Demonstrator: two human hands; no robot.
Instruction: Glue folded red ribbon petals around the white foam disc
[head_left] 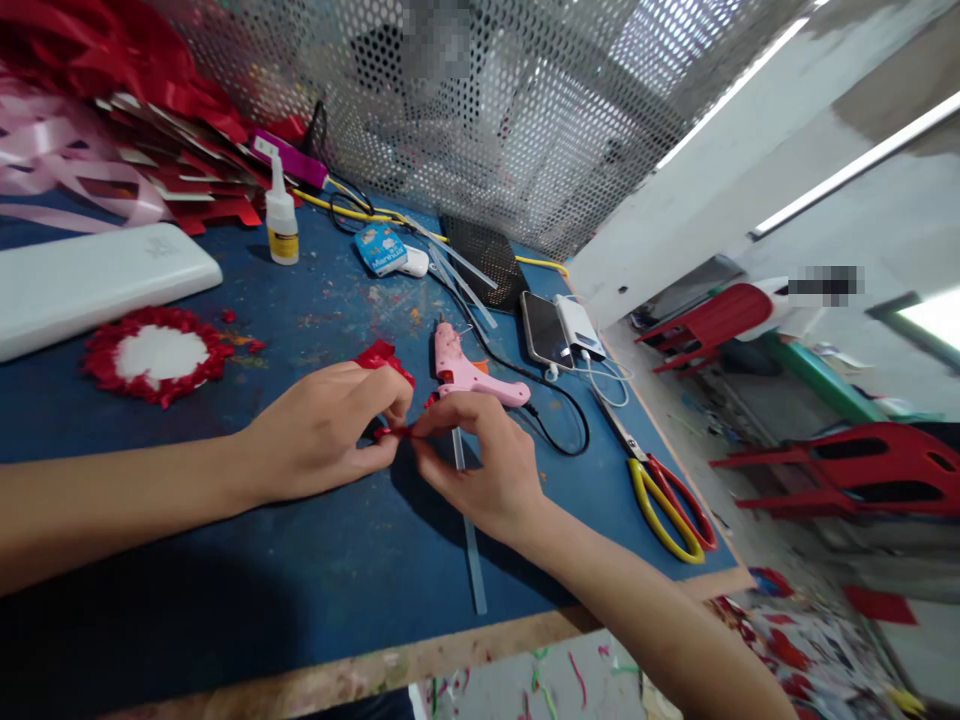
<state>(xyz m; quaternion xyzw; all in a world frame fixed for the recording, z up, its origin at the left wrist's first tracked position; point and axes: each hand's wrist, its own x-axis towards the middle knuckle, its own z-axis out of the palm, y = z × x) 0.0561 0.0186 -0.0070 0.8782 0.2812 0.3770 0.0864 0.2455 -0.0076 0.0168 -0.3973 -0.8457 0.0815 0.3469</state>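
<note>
My left hand [341, 430] and my right hand [484, 465] meet over the middle of the blue table, both closed in a pinch. Between their fingertips is a small piece of red ribbon [406, 432], twisted thin. More red ribbon [386, 360] shows just behind my left hand. A pink hot glue gun [476, 380] lies right beyond my right hand, and a clear glue stick [472, 565] runs out from under that hand toward the table's front. To the left lies a white disc [161, 355] edged with ruffled red ribbon.
Scissors [667, 500], a phone [546, 330] and a white power bank [579, 325] lie at the right. A glue bottle [282, 225] stands at the back left, near a white box [105, 280] and ribbon heaps [112, 70]. Perforated metal [480, 120] borders the back.
</note>
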